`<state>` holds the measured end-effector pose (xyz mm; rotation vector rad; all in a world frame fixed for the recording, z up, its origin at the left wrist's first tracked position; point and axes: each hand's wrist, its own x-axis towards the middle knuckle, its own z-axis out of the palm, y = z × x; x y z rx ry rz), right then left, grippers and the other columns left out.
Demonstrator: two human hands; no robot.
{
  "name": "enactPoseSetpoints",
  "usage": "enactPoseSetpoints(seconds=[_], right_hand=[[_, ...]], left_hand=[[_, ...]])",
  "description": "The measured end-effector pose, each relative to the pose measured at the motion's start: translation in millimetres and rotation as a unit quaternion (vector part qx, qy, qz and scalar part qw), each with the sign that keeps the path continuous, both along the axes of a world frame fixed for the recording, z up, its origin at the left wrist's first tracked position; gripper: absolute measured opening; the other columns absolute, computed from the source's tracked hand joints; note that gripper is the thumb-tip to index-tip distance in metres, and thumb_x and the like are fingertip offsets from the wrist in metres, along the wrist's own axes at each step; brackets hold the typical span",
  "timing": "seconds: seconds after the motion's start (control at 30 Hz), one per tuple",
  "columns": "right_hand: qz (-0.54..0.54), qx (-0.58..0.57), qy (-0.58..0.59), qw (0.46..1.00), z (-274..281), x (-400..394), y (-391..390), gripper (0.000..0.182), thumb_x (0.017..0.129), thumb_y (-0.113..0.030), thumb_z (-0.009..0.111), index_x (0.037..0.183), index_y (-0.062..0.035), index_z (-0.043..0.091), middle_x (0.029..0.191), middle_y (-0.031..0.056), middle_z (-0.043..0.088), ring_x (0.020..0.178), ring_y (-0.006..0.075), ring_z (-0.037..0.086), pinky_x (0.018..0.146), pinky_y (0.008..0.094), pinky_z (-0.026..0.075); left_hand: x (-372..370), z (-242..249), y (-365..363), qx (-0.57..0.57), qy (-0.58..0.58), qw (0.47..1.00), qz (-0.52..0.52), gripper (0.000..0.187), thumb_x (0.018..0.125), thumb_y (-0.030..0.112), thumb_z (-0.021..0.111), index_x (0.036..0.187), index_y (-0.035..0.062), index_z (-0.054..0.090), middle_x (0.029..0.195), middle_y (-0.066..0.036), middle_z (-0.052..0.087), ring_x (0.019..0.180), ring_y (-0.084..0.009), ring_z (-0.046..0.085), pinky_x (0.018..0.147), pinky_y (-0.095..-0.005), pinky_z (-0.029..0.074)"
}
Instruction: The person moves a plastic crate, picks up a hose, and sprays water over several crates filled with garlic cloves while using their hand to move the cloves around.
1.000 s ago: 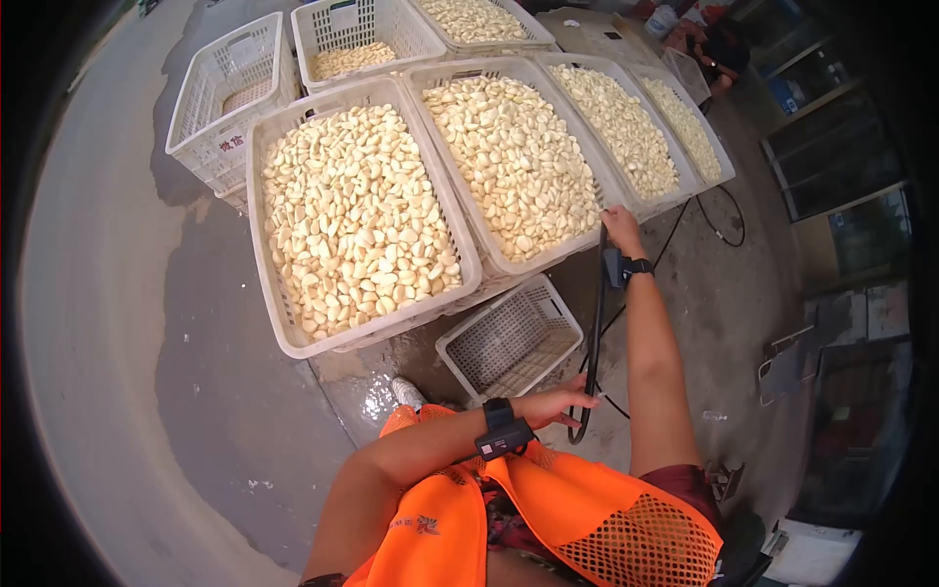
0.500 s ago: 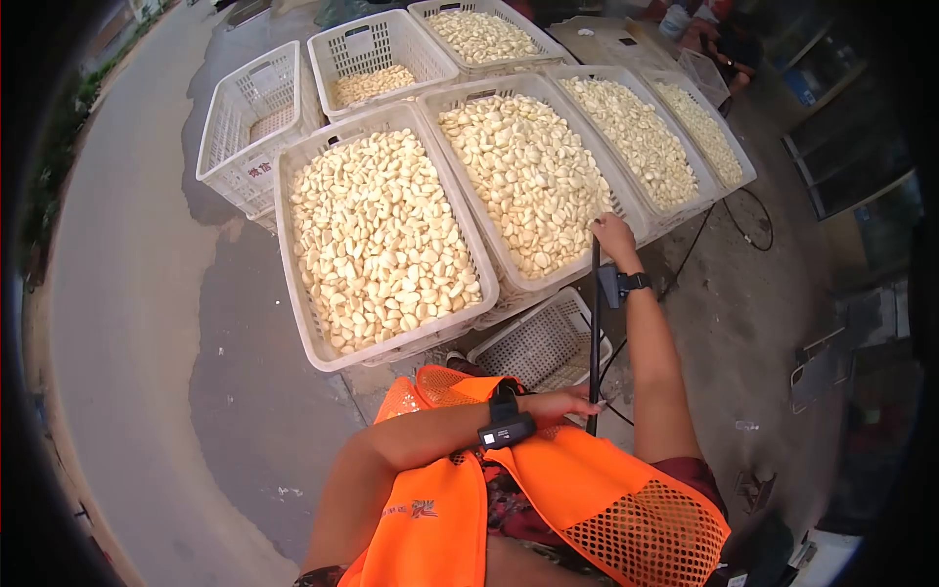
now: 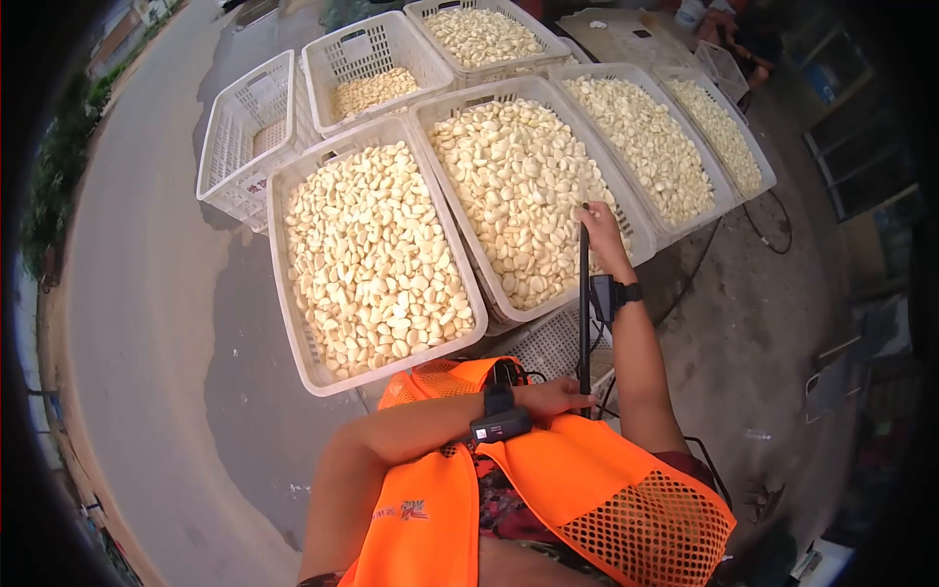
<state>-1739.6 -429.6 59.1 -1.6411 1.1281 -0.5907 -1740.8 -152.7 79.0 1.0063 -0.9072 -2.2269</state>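
Note:
A long, thin black rod [image 3: 584, 313] stands nearly upright in front of my orange vest. Near its top end my right hand [image 3: 604, 235] is closed around it, in front of the second crate's right side. Lower down, my left hand [image 3: 556, 396] is closed at the rod close to my vest; part of its grip is hidden. Just beyond are two white plastic crates, the left crate [image 3: 452, 338] and the middle crate [image 3: 468, 240]. Pale pieces that look like peeled garlic cloves [image 3: 377, 254] fill both.
More full crates stand to the right, including a third crate [image 3: 626, 73]. Behind are a partly filled crate [image 3: 328, 59] and an open-sided white crate [image 3: 220, 161]. A grey crate [image 3: 558, 342] sits low by my legs. A dark cable [image 3: 690, 279] lies on the ground; another person [image 3: 748, 49] is at far right.
My right hand has shifted slightly left with the rod, whose top end now shows above the fingers. The view has tilted a little, and the low crate is more hidden.

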Motion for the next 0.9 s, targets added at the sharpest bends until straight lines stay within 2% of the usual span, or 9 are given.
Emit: enactPoseSetpoints(seconds=[0.17,0.23,0.4,0.53,0.6,0.67,0.7,0.8,0.9], right_hand=[[0.0,0.015,-0.019,1.0,-6.4,-3.0,0.2,0.038,0.084,-0.029,0.061,0.104,0.0015,0.053,0.067,0.0037,0.056,0.056,0.0106,0.052,0.051,0.0255,0.041],[0.001,-0.032,-0.015,0.999,-7.5,0.6,3.4,0.026,0.089,-0.027,0.059,0.102,-0.0056,0.052,0.066,-0.0031,0.05,0.052,0.0043,0.045,0.042,0.0221,0.032],[0.028,-0.009,-0.059,0.998,1.9,7.6,9.7,0.023,0.089,-0.023,0.057,0.102,-0.0055,0.051,0.062,-0.0041,0.049,0.049,0.0042,0.043,0.041,0.0219,0.031],[0.028,0.011,-0.072,0.997,16.4,10.2,16.0,0.022,0.089,-0.023,0.057,0.102,-0.0058,0.052,0.061,-0.0042,0.048,0.048,0.0041,0.043,0.041,0.0213,0.03],[0.036,0.009,-0.081,0.996,21.4,12.5,14.7,0.022,0.089,-0.023,0.057,0.102,-0.0059,0.052,0.061,-0.0042,0.048,0.048,0.004,0.043,0.041,0.0212,0.03],[0.035,-0.012,-0.083,0.996,27.2,12.8,14.3,0.029,0.088,-0.024,0.058,0.106,-0.0024,0.049,0.065,0.0006,0.053,0.051,0.0076,0.048,0.043,0.0234,0.035],[0.037,-0.013,-0.084,0.996,27.8,13.6,13.5,0.029,0.088,-0.024,0.058,0.106,-0.0024,0.049,0.065,0.0006,0.053,0.051,0.0076,0.048,0.043,0.0234,0.035],[0.052,-0.008,-0.092,0.994,24.3,17.1,7.2,0.029,0.088,-0.023,0.059,0.106,-0.0029,0.05,0.063,-0.0004,0.051,0.051,0.0074,0.047,0.042,0.0237,0.035],[0.056,-0.001,-0.101,0.993,23.8,22.4,6.4,0.029,0.088,-0.023,0.059,0.106,-0.003,0.05,0.062,-0.0008,0.051,0.05,0.0072,0.046,0.042,0.024,0.034]], left_hand=[[0.3,-7.8,-0.7,-0.009,0.003,1.0,-0.028,0.036,0.094,0.032,0.052,0.098,-0.0014,0.064,0.088,-0.004,0.065,0.079,-0.0098,0.059,0.069,-0.0236,0.048],[1.6,-5.2,-3.7,-0.019,0.002,0.999,-0.04,0.036,0.093,0.033,0.054,0.097,-0.0012,0.064,0.086,-0.003,0.064,0.076,-0.0089,0.058,0.066,-0.0228,0.048],[-1.0,-2.4,1.9,-0.074,-0.022,0.997,0.007,0.039,0.09,0.039,0.058,0.09,0.001,0.068,0.075,0.0,0.062,0.065,-0.0055,0.054,0.054,-0.0215,0.044],[0.8,8.9,0.3,-0.095,-0.046,0.994,0.012,0.041,0.09,0.041,0.058,0.089,0.0007,0.067,0.073,0.001,0.061,0.064,-0.0049,0.053,0.052,-0.0219,0.043],[0.7,7.2,0.7,-0.102,-0.05,0.993,0.019,0.041,0.089,0.043,0.057,0.08,0.0048,0.066,0.063,0.002,0.056,0.053,-0.0051,0.048,0.045,-0.0242,0.039],[1.8,11.9,1.1,-0.094,-0.035,0.995,0.021,0.04,0.09,0.041,0.057,0.087,0.0022,0.066,0.069,0.002,0.058,0.058,-0.0048,0.05,0.048,-0.0231,0.04],[1.5,14.0,1.5,-0.083,-0.016,0.996,0.021,0.041,0.091,0.039,0.057,0.093,-0.0004,0.066,0.075,0.001,0.061,0.064,-0.0045,0.052,0.05,-0.022,0.042],[-8.6,-8.1,1.3,-0.142,0.006,0.988,0.065,0.038,0.092,0.036,0.056,0.095,-0.0007,0.066,0.078,0.001,0.062,0.065,-0.0036,0.053,0.052,-0.021,0.043],[-11.8,-17.5,0.6,-0.123,0.01,0.99,0.065,0.035,0.093,0.033,0.055,0.097,-0.001,0.065,0.083,0.001,0.063,0.071,-0.004,0.055,0.058,-0.0211,0.045]])
